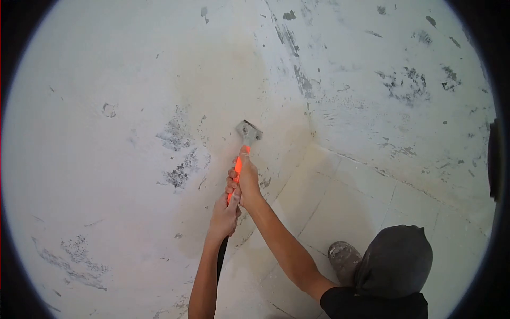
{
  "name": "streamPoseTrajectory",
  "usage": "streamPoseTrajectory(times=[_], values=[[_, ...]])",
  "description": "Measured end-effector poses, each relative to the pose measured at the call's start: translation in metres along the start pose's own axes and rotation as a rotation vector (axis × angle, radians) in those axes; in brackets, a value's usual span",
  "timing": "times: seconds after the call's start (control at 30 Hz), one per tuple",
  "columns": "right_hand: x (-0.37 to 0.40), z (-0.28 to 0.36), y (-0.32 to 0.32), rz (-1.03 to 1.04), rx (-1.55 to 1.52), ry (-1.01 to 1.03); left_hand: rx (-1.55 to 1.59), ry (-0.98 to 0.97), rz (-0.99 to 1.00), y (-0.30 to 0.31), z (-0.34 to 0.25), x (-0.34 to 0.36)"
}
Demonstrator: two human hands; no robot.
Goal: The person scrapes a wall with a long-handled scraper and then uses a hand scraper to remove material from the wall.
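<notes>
An orange-handled scraper point(238, 166) with a grey metal head lies against the whitish wall point(122, 175), its head pointing up. Wrapped round the handle's lower part is my left hand point(225, 212). Just above it, my right hand point(247, 178) grips the same handle, with its thumb stretched along it toward the head. The two hands touch or nearly touch. Dark scraped patches point(180, 170) show on the wall left of the tool. A black length point(222, 258) extends below my left hand, partly hidden by the forearm.
Dusty floor tiles point(340, 202) meet the wall at lower right. A dusty shoe point(344, 258) stands there beside a dark, cloth-like rounded shape point(396, 263). Another wall section point(361, 117) with grey marks is at upper right. A dark object point(494, 159) sits at the right edge.
</notes>
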State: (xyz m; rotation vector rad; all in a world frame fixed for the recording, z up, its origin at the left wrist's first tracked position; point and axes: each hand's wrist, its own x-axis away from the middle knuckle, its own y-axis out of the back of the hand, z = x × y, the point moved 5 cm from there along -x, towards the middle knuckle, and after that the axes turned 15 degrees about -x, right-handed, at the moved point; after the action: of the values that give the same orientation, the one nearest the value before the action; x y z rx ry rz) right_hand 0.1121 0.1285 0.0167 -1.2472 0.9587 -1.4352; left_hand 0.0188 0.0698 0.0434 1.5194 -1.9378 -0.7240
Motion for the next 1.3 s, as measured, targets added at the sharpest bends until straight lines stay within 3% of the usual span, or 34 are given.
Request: streamPoseTrajectory(times=[0.03, 0.13, 0.17, 0.27, 0.3, 0.4, 0.47, 0.57, 0.67, 0.7, 0.9, 1.0, 1.13, 1.2, 1.3], values=[[0.001, 0.000, -0.001, -0.023, -0.020, -0.005, 0.065, 0.161, 0.088, 0.001, -0.004, 0.001], [0.018, -0.002, 0.003, -0.020, 0.012, -0.051, 0.080, 0.026, -0.033, -0.012, 0.008, 0.014], [0.023, -0.004, 0.004, -0.008, 0.073, -0.101, 0.118, 0.118, 0.027, -0.016, 0.009, 0.028], [0.019, 0.000, 0.002, 0.013, 0.105, -0.114, 0.085, 0.129, 0.014, -0.020, 0.019, 0.019], [0.015, 0.002, 0.003, 0.004, 0.106, -0.123, 0.082, -0.013, -0.041, -0.019, 0.014, 0.009], [0.001, 0.013, -0.001, 0.016, 0.035, -0.031, 0.131, 0.140, 0.056, -0.018, 0.002, -0.001], [0.006, 0.008, 0.005, -0.010, 0.042, -0.034, 0.130, 0.061, 0.008, -0.025, 0.018, 0.005], [0.024, -0.008, 0.018, -0.010, 0.153, -0.102, 0.202, 0.133, 0.029, -0.034, 0.019, 0.035], [0.022, -0.004, 0.011, -0.002, 0.165, -0.053, 0.182, 0.147, 0.008, -0.029, 0.024, 0.026], [0.020, -0.006, 0.015, -0.017, 0.164, -0.068, 0.281, 0.058, 0.010, -0.031, 0.031, 0.015], [0.023, -0.004, 0.011, -0.028, 0.116, -0.025, 0.290, 0.118, 0.007, -0.030, 0.024, 0.032], [0.020, -0.004, 0.007, 0.008, 0.152, -0.090, 0.159, 0.043, -0.066, -0.028, 0.020, 0.022], [0.004, 0.012, 0.006, -0.001, 0.120, 0.006, 0.149, 0.101, 0.018, -0.027, 0.016, -0.008], [0.005, 0.015, 0.005, 0.007, 0.109, 0.022, 0.189, 0.089, 0.025, -0.032, 0.011, 0.008], [0.025, -0.001, 0.015, 0.013, 0.157, -0.135, 0.245, 0.097, 0.039, -0.040, 0.012, 0.028]])
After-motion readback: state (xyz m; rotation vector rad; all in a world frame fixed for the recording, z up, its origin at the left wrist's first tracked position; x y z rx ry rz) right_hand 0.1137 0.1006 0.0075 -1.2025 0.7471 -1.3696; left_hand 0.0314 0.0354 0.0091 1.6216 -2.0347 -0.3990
